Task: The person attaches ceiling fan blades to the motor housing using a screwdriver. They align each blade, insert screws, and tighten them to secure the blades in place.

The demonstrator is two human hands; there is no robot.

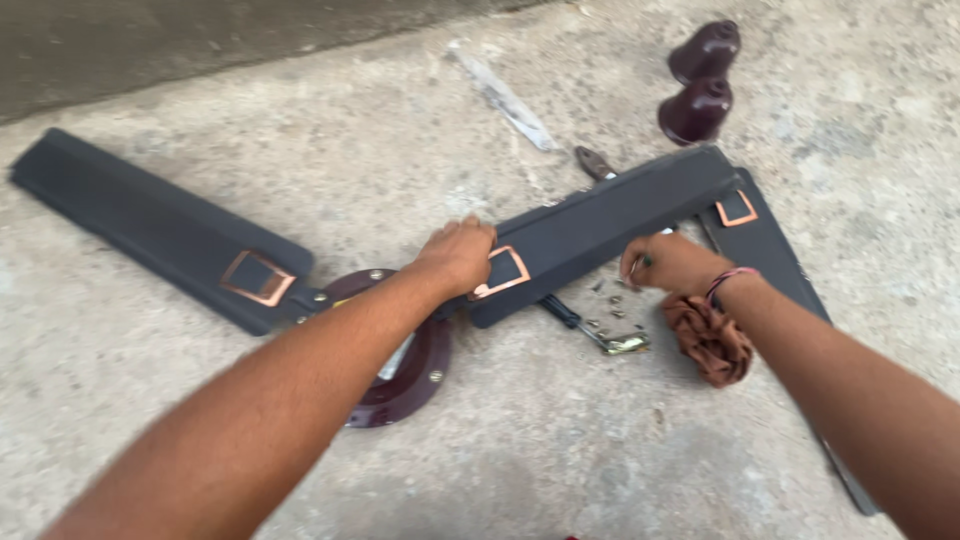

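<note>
I see my left hand (458, 252) gripping the centre-frame fan blade (610, 222); right hand (668, 264) closed beside it, above loose screws (612, 312).

Both your arms come in from the bottom of the frame, bare to the elbow. Your left hand (458, 255) sits dead center, palm down, fingers curled over in a loose grip. Your right hand (668, 265) is right of center, closed into a fist, with a band around the wrist.
</note>
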